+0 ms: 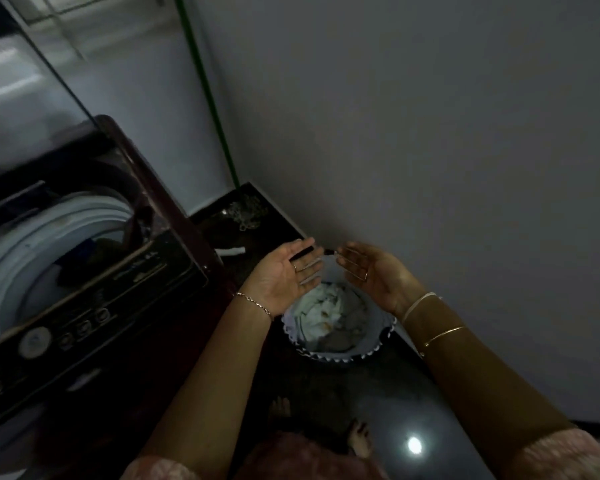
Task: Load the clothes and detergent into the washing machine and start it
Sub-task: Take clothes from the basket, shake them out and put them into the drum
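White clothes (329, 311) below spread fingers (305, 265)

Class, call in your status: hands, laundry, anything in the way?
Left hand and right hand open, empty, above basket. Clothes in basket; washing machine lid up. Nothing in the way.

A green pole (207, 88) leans upright in the corner against the pale wall (430, 133). On the dark floor (388, 403) below it lies a tangled, pale heap (246, 209), too dim to identify, with a small white object (230, 252) nearby. 1 bright light reflection (414, 445) shines on the floor.
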`<action>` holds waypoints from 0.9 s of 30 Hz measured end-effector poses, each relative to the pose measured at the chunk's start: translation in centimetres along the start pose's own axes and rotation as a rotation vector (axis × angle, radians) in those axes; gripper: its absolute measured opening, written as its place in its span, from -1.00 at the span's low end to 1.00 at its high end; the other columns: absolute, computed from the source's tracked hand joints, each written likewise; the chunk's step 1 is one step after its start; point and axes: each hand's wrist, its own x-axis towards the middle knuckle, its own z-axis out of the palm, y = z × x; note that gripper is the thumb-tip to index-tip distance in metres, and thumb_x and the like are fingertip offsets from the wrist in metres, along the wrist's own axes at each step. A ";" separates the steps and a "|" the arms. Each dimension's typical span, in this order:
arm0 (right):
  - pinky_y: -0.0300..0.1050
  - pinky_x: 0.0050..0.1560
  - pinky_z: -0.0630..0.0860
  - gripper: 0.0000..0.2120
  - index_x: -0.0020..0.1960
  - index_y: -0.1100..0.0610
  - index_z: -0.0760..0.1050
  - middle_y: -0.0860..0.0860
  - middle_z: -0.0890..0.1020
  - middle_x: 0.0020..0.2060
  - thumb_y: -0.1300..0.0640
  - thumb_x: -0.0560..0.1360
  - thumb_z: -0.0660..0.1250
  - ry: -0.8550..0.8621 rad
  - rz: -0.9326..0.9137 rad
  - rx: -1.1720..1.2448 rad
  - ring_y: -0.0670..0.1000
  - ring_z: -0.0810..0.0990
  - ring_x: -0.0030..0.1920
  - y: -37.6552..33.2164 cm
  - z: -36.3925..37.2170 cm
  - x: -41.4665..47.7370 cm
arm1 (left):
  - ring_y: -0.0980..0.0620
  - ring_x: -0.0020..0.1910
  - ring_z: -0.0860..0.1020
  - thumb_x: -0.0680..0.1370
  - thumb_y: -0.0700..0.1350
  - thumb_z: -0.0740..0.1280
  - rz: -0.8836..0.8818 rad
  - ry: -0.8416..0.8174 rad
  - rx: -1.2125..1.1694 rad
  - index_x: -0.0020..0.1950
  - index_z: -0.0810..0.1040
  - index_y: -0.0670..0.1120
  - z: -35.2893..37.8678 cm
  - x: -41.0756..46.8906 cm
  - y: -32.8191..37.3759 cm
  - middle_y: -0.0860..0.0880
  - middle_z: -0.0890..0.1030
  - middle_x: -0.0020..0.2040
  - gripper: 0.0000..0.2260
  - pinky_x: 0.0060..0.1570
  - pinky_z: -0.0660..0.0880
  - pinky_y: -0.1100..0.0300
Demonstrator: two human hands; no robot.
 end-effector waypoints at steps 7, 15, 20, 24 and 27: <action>-0.08 0.23 0.44 -0.84 0.02 0.16 0.52 0.09 0.58 0.04 0.18 0.59 0.17 0.190 0.059 -0.057 0.03 0.56 -0.02 2.6 -4.9 4.3 | -0.10 0.35 0.42 0.64 0.20 -0.01 -0.143 0.082 0.041 0.16 0.53 -0.04 -1.1 6.9 -3.7 -0.10 0.49 0.33 -0.56 0.30 0.36 0.00; -0.21 -0.24 0.36 -0.85 -0.01 0.20 0.53 0.31 0.57 0.09 0.19 0.58 0.20 0.320 0.135 -0.304 0.15 0.57 -0.03 10.1 -11.6 12.1 | -0.09 0.29 0.43 0.65 0.09 0.09 -0.362 0.238 0.179 0.30 0.47 -0.07 -6.6 17.7 -12.2 -0.09 0.49 0.32 -0.64 0.21 0.34 0.06; -0.18 -0.07 0.46 -0.82 -0.25 0.04 0.52 0.05 0.60 -0.18 0.19 0.51 0.30 0.385 0.103 -0.449 0.02 0.55 -0.05 16.2 -15.5 19.9 | -0.12 0.40 0.35 0.65 0.02 0.11 -0.458 0.276 0.277 0.39 0.42 -0.10 -11.0 25.6 -19.5 -0.10 0.42 0.41 -0.63 0.33 0.28 0.04; -0.13 -0.19 0.45 -0.75 -0.29 0.02 0.45 0.02 0.54 -0.30 0.22 0.54 0.25 0.396 0.129 -0.592 -0.01 0.50 -0.26 19.9 -17.1 25.4 | -0.26 0.42 0.33 0.64 -0.11 0.16 -0.481 0.288 0.550 0.44 0.34 -0.24 -14.9 32.0 -24.5 -0.26 0.36 0.44 -0.61 0.21 0.38 0.02; -0.04 -0.04 0.43 -0.74 -0.31 0.04 0.42 0.04 0.49 -0.27 0.21 0.55 0.21 0.370 0.146 -0.782 0.05 0.48 -0.22 22.3 -18.9 29.5 | -0.22 0.41 0.33 0.64 0.03 0.15 -0.506 0.167 1.100 0.48 0.30 -0.18 -18.0 37.3 -29.3 -0.23 0.34 0.45 -0.54 0.35 0.31 0.00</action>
